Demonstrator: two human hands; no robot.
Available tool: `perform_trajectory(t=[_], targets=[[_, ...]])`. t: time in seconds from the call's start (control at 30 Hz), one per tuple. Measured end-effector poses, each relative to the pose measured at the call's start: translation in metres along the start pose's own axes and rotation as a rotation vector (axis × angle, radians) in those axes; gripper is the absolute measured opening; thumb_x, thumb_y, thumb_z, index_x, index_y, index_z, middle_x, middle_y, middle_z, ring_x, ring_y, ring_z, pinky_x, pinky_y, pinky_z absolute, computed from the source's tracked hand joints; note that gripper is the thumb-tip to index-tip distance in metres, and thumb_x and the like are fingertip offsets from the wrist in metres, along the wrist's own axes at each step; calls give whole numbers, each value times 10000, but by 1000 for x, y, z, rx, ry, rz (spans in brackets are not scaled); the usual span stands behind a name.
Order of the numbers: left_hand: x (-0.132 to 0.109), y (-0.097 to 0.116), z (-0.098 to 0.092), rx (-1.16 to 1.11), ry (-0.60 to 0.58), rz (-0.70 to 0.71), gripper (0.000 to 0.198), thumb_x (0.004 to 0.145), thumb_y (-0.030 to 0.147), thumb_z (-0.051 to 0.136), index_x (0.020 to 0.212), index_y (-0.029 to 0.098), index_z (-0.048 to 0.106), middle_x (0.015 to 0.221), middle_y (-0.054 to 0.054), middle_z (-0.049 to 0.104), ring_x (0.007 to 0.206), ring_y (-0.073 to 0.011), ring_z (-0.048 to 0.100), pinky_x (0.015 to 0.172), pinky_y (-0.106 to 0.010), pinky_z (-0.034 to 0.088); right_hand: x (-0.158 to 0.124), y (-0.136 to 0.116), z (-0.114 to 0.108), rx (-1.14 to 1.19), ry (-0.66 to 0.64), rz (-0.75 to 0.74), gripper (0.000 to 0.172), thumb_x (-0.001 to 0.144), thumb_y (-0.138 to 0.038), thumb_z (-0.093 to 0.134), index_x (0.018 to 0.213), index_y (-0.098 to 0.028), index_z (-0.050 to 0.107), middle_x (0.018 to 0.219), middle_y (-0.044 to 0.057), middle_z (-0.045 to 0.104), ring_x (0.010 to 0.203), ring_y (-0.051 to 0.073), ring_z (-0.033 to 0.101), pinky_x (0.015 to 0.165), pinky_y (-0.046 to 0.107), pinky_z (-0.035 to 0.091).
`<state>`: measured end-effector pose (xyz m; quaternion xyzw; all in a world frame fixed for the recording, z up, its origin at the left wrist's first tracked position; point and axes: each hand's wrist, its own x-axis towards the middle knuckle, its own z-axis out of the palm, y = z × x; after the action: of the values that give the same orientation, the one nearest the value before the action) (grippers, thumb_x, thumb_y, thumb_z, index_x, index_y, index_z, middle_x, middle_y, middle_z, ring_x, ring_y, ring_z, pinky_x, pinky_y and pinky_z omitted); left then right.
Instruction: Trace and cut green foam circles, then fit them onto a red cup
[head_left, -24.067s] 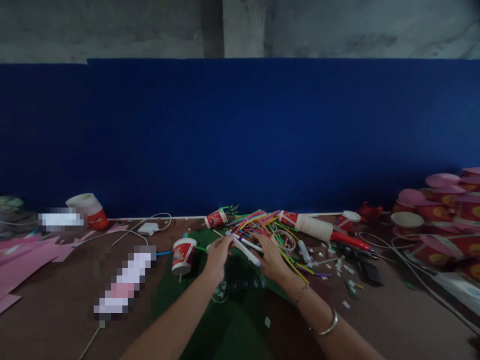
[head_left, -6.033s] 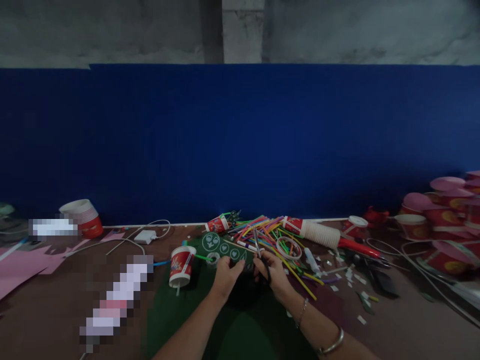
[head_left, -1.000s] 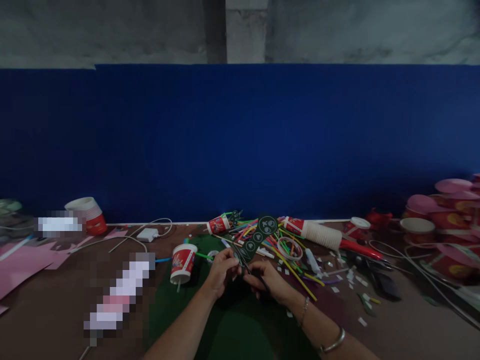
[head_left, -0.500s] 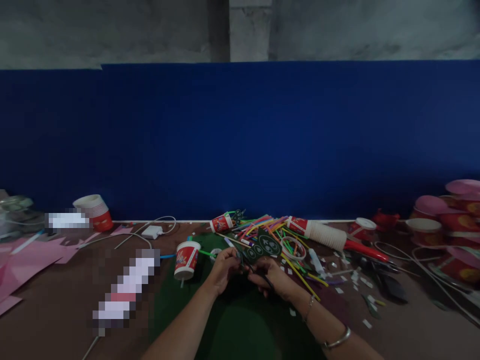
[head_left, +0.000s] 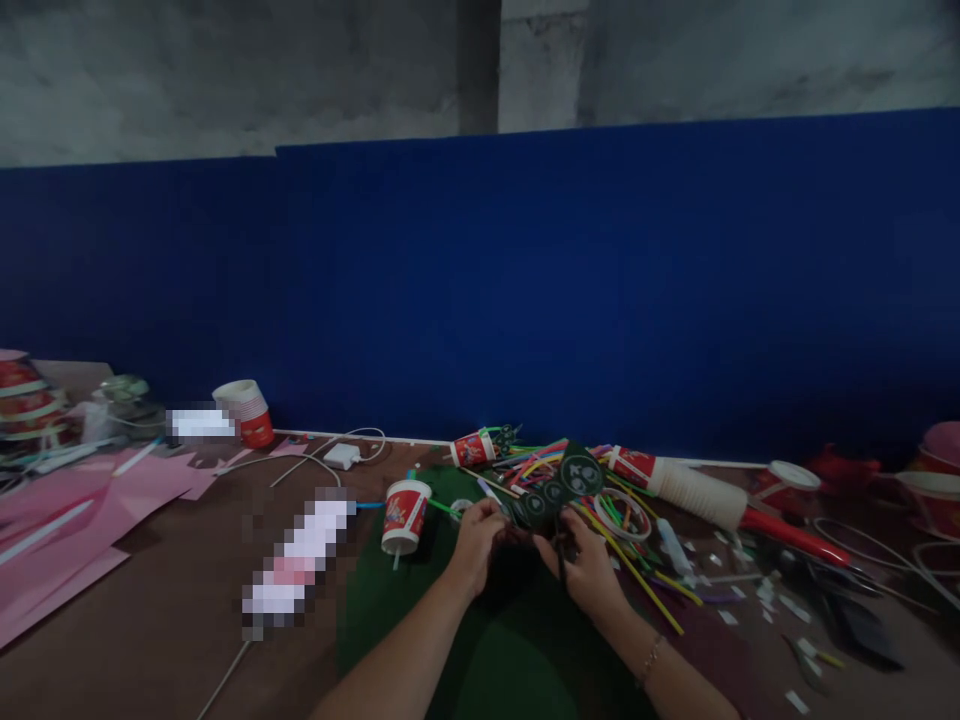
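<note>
My left hand (head_left: 478, 548) is closed on the lower left end of a dark green paper piece (head_left: 553, 492) marked with pale circular drawings. Close by on the right, my right hand (head_left: 583, 565) is closed around dark scissors (head_left: 561, 556), whose blades are hard to make out against the paper. Under both hands lies a dark green sheet (head_left: 480, 670). A red and white paper cup (head_left: 406, 518) with straws stuck through it rests on that sheet, left of my hands.
Behind the paper lie colourful straws (head_left: 525, 458), a tape roll (head_left: 624, 515) and a stack of paper cups (head_left: 697, 492). A glue tube (head_left: 675, 550) and white scraps lie to the right. Pink paper (head_left: 112, 530) and a white charger (head_left: 342, 457) are on the left.
The view has swung left, so the tabletop things appear further right. My hands have moved slightly apart, and the green paper shows more fully between them.
</note>
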<state>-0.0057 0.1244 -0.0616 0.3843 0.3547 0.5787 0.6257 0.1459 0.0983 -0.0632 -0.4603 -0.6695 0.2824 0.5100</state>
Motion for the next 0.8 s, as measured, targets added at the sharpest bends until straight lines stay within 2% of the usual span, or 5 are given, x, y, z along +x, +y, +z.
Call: perform_trajectory(t=[0.3,0.43,0.6,0.7,0.8], targets=[[-10,-3,8,158,-226,-150,154,525,128,549,531,180,405,491,15,576,468,-153,595,391,-197,377,-4,15,1,99,136,33,175,747,-301,597,843,-167,538,714,34,597,615,169,540,570,258,451],[-10,-7,5,360,-274,-218,183,538,143,516,676,198,410,584,15,618,389,-142,552,334,-193,323,-1,23,-1,184,133,59,213,740,-314,601,883,-163,551,738,33,622,638,179,570,577,261,460],[-12,-6,2,835,-155,-19,206,614,154,488,814,198,513,589,16,589,498,-148,551,491,-250,402,2,22,-2,356,102,124,250,685,-312,662,869,-170,571,767,41,653,696,204,598,597,269,470],[-18,0,4,1325,-81,184,139,677,192,477,742,186,600,728,-54,656,720,-207,601,665,-298,412,3,18,-2,421,39,162,270,627,-300,713,824,-170,583,746,37,652,673,199,588,581,266,463],[-25,4,7,1596,-66,213,201,730,237,445,697,178,635,762,-88,672,748,-228,606,690,-314,402,4,15,-2,474,2,177,281,601,-316,734,790,-170,586,746,36,648,652,188,576,578,268,460]])
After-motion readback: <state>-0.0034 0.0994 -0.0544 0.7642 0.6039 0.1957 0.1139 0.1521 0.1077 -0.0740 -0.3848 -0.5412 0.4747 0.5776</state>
